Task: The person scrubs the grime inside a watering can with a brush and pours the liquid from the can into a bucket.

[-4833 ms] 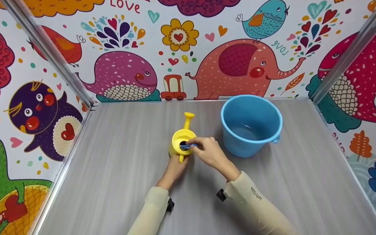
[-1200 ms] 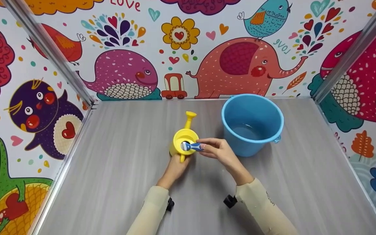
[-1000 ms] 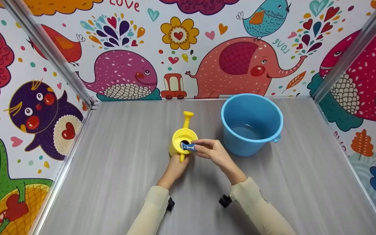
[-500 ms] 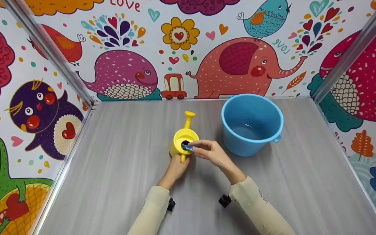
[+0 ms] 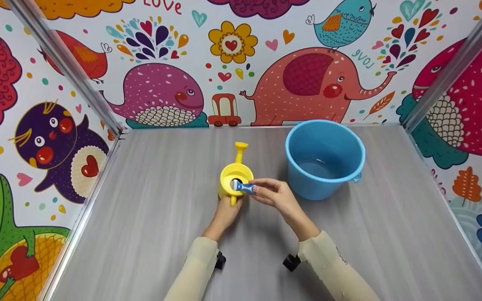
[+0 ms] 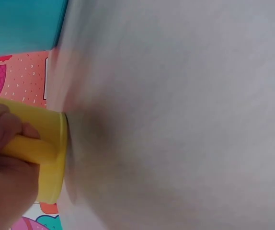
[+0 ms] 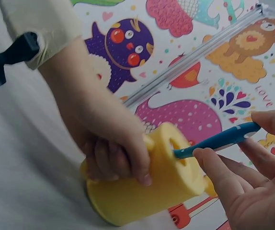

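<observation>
In the head view, a yellow watering can (image 5: 230,172) stands upright on the grey surface (image 5: 153,200), toward the far edge and roughly midway between the side edges, its spout pointing to that edge. The left hand (image 5: 227,207) is at its handle, while the right hand (image 5: 275,196) pinches a blue-handled tool (image 5: 247,188) whose pale head is over the can's opening. A blue bucket (image 5: 314,189) stands near the far edge, toward the far right corner. The left wrist view shows the left hand's fingers curled round the can's handle. In the right wrist view, the right hand's thumb and fingers close on the tool's handle, its other end at the can's opening; how deep it reaches cannot be told.
</observation>
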Motion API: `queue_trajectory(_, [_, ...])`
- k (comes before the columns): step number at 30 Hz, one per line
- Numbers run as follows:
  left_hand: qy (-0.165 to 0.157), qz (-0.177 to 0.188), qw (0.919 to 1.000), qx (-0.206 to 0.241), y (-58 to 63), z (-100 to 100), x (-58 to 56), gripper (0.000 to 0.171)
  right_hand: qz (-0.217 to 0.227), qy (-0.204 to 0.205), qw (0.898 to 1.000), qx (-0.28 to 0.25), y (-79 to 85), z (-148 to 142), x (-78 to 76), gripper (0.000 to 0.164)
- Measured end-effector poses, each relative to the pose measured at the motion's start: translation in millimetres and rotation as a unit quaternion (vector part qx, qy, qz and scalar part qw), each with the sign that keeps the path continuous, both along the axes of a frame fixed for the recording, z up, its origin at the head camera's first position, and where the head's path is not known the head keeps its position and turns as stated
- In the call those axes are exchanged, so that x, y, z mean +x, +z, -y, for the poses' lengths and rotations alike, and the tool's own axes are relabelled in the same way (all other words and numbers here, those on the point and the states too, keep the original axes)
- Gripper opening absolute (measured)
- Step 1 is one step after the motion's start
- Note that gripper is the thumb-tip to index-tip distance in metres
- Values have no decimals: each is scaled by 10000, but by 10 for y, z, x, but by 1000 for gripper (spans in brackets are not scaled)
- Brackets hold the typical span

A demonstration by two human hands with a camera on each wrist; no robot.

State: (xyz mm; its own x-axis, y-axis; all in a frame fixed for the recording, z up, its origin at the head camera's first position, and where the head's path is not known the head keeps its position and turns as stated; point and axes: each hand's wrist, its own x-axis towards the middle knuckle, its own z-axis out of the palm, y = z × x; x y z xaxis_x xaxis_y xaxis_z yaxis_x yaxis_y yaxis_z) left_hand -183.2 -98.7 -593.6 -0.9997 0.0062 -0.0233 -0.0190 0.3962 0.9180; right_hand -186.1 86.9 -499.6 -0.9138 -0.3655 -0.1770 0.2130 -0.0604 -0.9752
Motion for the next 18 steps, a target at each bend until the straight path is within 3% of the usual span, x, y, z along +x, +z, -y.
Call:
queue_trajectory(6, [-149, 10, 9999, -23, -4, 6, -1, 34, 24, -202, 9998, -38, 64, -79, 6, 39])
queue_trajectory(12, [-259, -198, 9995, 50, -11, 20, -8, 31, 96, -284, 9995, -110, 77, -126, -38, 40])
queue_trajectory(18, [-198, -4, 9997, 120, -5, 35, -2, 35, 90, -246, 9996, -88, 89, -107, -52, 40])
